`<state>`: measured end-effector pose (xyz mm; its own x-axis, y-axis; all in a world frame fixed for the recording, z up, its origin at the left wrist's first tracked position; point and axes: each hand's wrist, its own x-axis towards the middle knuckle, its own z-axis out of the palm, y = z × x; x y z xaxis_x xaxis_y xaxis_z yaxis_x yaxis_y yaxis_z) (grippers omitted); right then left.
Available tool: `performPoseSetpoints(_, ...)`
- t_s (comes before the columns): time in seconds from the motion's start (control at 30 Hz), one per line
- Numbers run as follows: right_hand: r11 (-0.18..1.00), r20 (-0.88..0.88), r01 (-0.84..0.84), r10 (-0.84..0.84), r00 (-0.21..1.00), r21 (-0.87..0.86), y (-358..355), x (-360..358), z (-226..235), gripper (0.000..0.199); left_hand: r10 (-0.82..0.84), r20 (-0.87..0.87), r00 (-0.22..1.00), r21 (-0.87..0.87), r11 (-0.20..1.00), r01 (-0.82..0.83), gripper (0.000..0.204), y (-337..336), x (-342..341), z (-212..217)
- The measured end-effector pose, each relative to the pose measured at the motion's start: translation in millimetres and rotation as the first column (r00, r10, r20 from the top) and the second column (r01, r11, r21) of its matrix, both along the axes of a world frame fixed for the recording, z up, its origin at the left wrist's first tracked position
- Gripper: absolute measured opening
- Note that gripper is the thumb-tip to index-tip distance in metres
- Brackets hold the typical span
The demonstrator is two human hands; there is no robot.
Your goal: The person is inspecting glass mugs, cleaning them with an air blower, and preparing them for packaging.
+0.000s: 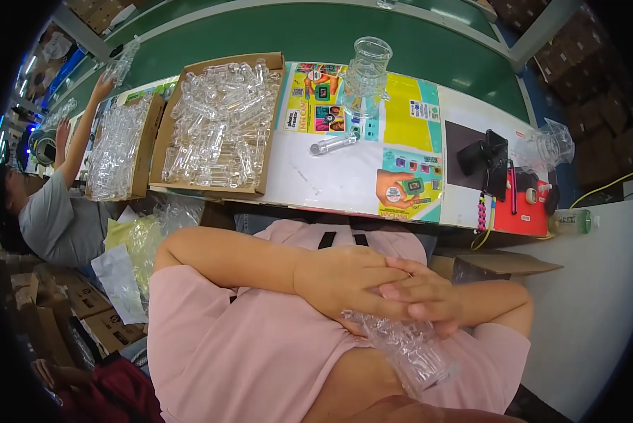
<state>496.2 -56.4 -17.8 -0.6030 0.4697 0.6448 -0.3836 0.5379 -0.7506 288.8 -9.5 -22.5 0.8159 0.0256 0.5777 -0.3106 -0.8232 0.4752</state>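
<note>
Close against the chest of my pink shirt, both my hands are closed round a clear, glass-like vessel point(416, 356) with a ridged body. My left hand point(341, 278) comes from the left, its fingertips partly hidden under the other hand. My right hand point(429, 299) overlaps it, fingers curled across. The vessel tilts, its wide end toward the lower right; the upper end is covered by the hands. On the table point(302, 173) ahead stand a taller clear vessel point(364, 81) and, lying in front of it, a short clear tube point(334, 144).
Two cardboard trays, a nearer one point(265, 158) and one further left point(147, 158), hold many clear tubes. A co-worker point(52, 211) at left lifts a clear piece point(124, 62). At right are a black cup-like stand point(473, 156), a clear bag point(552, 144) and a bottle point(574, 221).
</note>
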Motion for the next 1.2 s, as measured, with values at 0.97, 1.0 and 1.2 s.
performPoseSetpoints(0.97,0.703,0.262,0.64,-0.71,0.654,0.31,53,-21,28,0.033,0.354,0.146,0.924,-0.792,0.602,-0.105,0.078,16,-29,-6)
performPoseSetpoints(1.0,0.692,0.274,0.643,-0.721,0.636,0.328,52,-20,27,0.033,0.364,0.141,0.921,-0.803,0.585,-0.109,0.075,14,-27,-7)
performPoseSetpoints(1.2,0.846,0.06,0.494,-0.514,0.856,0.203,61,-9,16,0.036,0.429,0.197,0.882,-0.717,0.676,-0.169,0.068,13,-10,-16)
